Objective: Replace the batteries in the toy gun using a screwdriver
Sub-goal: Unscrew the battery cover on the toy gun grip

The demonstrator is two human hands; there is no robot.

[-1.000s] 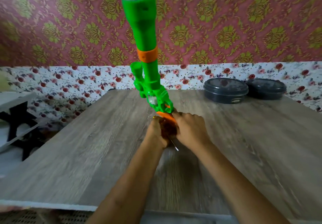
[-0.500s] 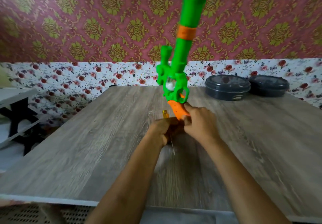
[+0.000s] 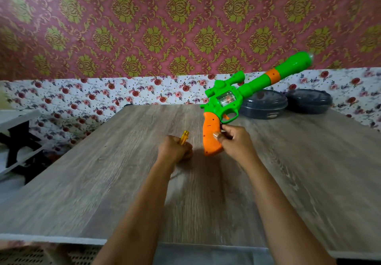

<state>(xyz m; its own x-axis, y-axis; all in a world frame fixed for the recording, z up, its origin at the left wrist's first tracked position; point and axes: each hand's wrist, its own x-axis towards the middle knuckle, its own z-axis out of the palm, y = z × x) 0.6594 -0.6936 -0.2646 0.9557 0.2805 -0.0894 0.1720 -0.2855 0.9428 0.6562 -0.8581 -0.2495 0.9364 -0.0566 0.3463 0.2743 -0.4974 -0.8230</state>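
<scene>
The person's right grip [image 3: 235,143] pinches the orange handle of the toy gun [image 3: 226,99], thumb on its near face and fingers curled at its right edge just below the trigger. The gun is tilted, with its handle end down close to the wooden surface [image 3: 103,171] and its green barrel slanting up to the right, toward the patterned wall. Whether the handle end touches the surface cannot be told. The left grip [image 3: 174,148], just left of the gun and apart from it, is curled round the screwdriver [image 3: 184,136]. Its yellow handle pokes up out of the fist and its shaft is hidden. Two dark lidded containers [image 3: 266,104] sit at the far right edge.
</scene>
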